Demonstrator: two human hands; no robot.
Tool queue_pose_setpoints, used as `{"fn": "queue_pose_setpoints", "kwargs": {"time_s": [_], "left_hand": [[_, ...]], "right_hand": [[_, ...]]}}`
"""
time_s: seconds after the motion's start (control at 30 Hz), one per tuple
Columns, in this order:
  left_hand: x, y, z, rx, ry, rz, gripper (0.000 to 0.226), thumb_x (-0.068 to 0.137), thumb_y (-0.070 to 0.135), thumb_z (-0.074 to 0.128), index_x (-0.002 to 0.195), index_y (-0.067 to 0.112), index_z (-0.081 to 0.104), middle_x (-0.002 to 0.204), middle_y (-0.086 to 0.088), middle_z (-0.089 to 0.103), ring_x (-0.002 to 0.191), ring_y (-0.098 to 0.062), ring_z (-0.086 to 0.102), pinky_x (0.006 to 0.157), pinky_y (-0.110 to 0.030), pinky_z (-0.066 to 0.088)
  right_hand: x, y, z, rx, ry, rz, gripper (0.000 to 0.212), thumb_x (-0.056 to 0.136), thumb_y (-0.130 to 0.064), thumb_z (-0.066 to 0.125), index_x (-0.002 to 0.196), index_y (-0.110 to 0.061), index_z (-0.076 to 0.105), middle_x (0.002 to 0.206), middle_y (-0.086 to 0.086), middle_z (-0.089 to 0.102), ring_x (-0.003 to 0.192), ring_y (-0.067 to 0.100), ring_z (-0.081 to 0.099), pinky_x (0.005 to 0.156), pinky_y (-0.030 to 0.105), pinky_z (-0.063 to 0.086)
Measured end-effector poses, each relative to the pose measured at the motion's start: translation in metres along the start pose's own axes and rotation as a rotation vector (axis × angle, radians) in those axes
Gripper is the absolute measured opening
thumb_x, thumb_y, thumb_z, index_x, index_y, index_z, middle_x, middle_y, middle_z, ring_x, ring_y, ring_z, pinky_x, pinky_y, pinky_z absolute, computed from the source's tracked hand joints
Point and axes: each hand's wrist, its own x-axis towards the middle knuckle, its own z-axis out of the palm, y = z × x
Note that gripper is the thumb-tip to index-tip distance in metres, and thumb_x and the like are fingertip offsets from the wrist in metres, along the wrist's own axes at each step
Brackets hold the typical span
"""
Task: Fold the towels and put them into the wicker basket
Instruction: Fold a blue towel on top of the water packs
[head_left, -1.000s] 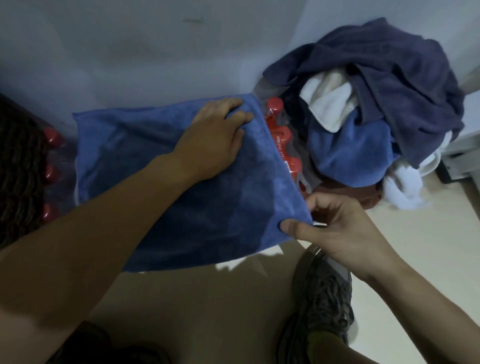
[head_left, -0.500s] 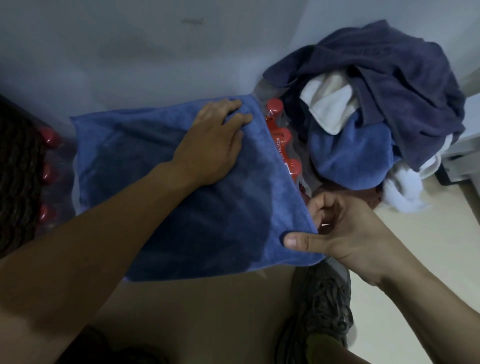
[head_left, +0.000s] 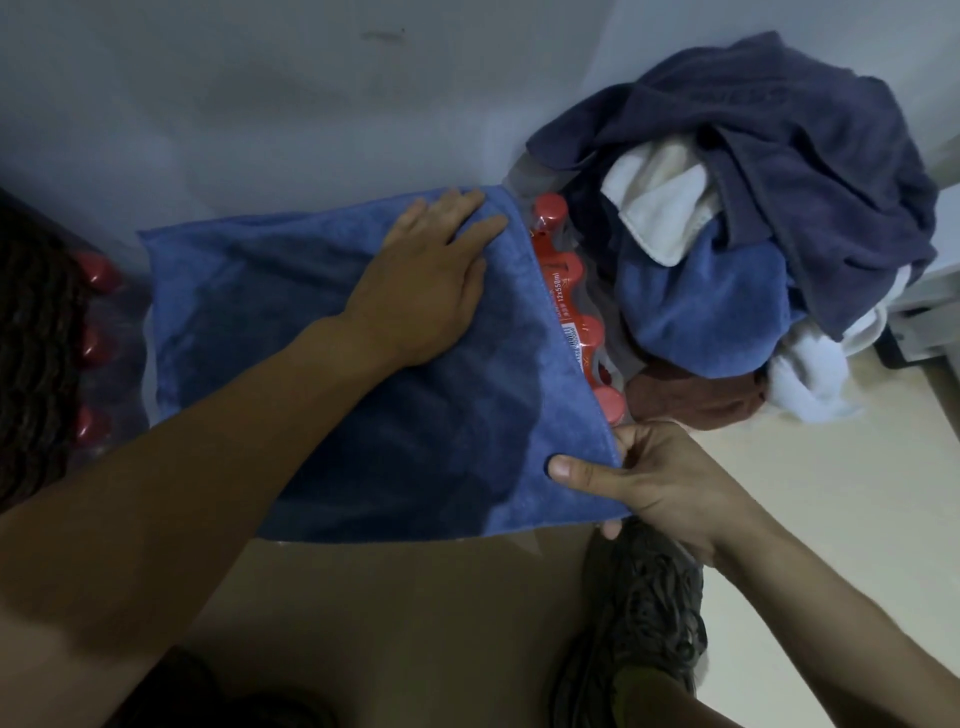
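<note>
Blue towel (head_left: 322, 374) spread flat across a shrink-wrapped pack of red-capped bottles (head_left: 566, 291), its near edge hanging over the front of the pack; left hand (head_left: 431, 280) lies palm down on the far right part of the towel, fingers straight and spread, fingertips at the far right corner, so that grip is released, just pressing; right hand (head_left: 654, 478) has the near right corner, thumb laid on top of the cloth and fingers curled beneath, a clear pinch on the towel; the towel's right edge runs straight between the two hands, and the bottle caps peek out just beside it; to the right, a heap of unfolded towels (head_left: 753, 234), dark navy on top, a white one tucked in the middle, a brighter blue one below, a maroon one at the bottom near the right hand, more white spilling onto the floor (head_left: 857, 519) on the right; more red caps (head_left: 96, 343) show at the far left, beside a dark woven shape (head_left: 31, 364) at the frame edge that could be wicker, I cannot tell; a grey shoe (head_left: 649, 623) sits on the floor below the right wrist; wall (head_left: 260, 104) behind it all, pale and plain.
</note>
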Motion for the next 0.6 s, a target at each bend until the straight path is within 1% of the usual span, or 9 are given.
{"fn": "queue_pose_setpoints", "kwargs": {"time_s": [0.1,0.17,0.2,0.27,0.3,0.37,0.43,0.53,0.6], "left_hand": [[-0.001,-0.002,-0.009,-0.093,-0.012,0.009,0.044,0.096,0.021,0.046,0.139,0.009,0.046,0.151,-0.015,0.036,0.139,-0.030,0.035,0.118,-0.042,0.021],[-0.004,-0.009,-0.021,-0.184,0.052,-0.043,0.044,0.090,0.022,0.051,0.132,0.006,0.051,0.144,-0.016,0.042,0.130,-0.030,0.044,0.112,-0.039,0.032],[-0.006,-0.014,-0.027,-0.185,0.101,-0.073,0.042,0.089,0.022,0.052,0.126,0.005,0.055,0.137,-0.017,0.047,0.123,-0.031,0.048,0.108,-0.038,0.035],[-0.011,-0.029,-0.039,-0.089,0.147,-0.143,0.038,0.088,0.024,0.050,0.119,0.003,0.058,0.122,-0.019,0.055,0.111,-0.036,0.052,0.099,-0.042,0.039],[-0.014,-0.038,-0.045,-0.028,0.139,-0.186,0.040,0.088,0.026,0.049,0.119,0.003,0.058,0.119,-0.020,0.056,0.109,-0.038,0.052,0.098,-0.044,0.040],[-0.020,-0.054,-0.057,0.027,0.111,-0.258,0.045,0.087,0.029,0.047,0.122,0.003,0.058,0.118,-0.022,0.058,0.110,-0.040,0.052,0.098,-0.047,0.041],[-0.027,-0.067,-0.066,-0.018,0.134,-0.274,0.039,0.090,0.024,0.049,0.121,0.003,0.059,0.118,-0.021,0.059,0.109,-0.038,0.054,0.099,-0.041,0.040],[-0.041,-0.081,-0.074,-0.034,0.151,-0.285,0.032,0.093,0.016,0.055,0.123,0.005,0.059,0.120,-0.018,0.061,0.111,-0.034,0.054,0.098,-0.035,0.038],[-0.048,-0.092,-0.074,-0.009,0.067,-0.360,0.037,0.093,0.018,0.056,0.127,0.005,0.056,0.122,-0.019,0.060,0.113,-0.037,0.054,0.099,-0.040,0.040]], "right_hand": [[-0.001,0.002,-0.004,-0.606,0.091,-0.130,0.053,0.077,-0.058,0.075,0.048,-0.017,0.057,0.049,0.000,0.062,0.048,0.012,0.058,0.054,0.024,0.045],[-0.005,-0.007,-0.011,-1.019,0.074,-0.125,0.060,0.076,-0.070,0.066,0.050,-0.020,0.044,0.057,-0.003,0.052,0.056,0.012,0.047,0.055,0.029,0.037],[-0.009,-0.014,-0.016,-1.130,0.020,-0.088,0.060,0.076,-0.072,0.064,0.053,-0.022,0.042,0.062,-0.005,0.048,0.059,0.010,0.044,0.054,0.027,0.033],[-0.015,-0.038,-0.024,-1.175,-0.125,-0.091,0.048,0.074,-0.074,0.063,0.062,-0.029,0.050,0.068,-0.008,0.053,0.061,0.006,0.049,0.051,0.019,0.032],[-0.016,-0.054,-0.022,-1.141,-0.154,-0.153,0.042,0.072,-0.076,0.061,0.069,-0.034,0.054,0.071,-0.011,0.059,0.064,0.003,0.055,0.052,0.018,0.038],[-0.012,-0.081,-0.007,-0.953,-0.084,-0.395,0.042,0.073,-0.073,0.058,0.075,-0.031,0.060,0.067,-0.011,0.064,0.065,0.003,0.060,0.057,0.018,0.044],[0.007,-0.105,0.012,-0.811,0.060,-0.638,0.033,0.084,-0.056,0.061,0.075,-0.024,0.062,0.065,-0.008,0.064,0.063,0.009,0.060,0.060,0.021,0.045],[0.058,-0.137,0.035,-1.009,0.179,-0.841,0.019,0.093,-0.033,0.057,0.096,-0.015,0.064,0.093,0.000,0.065,0.086,0.021,0.060,0.079,0.039,0.048],[0.098,-0.154,0.041,-1.127,0.147,-0.847,0.026,0.095,-0.024,0.052,0.117,-0.012,0.060,0.115,0.009,0.060,0.105,0.028,0.056,0.091,0.042,0.044]]}}
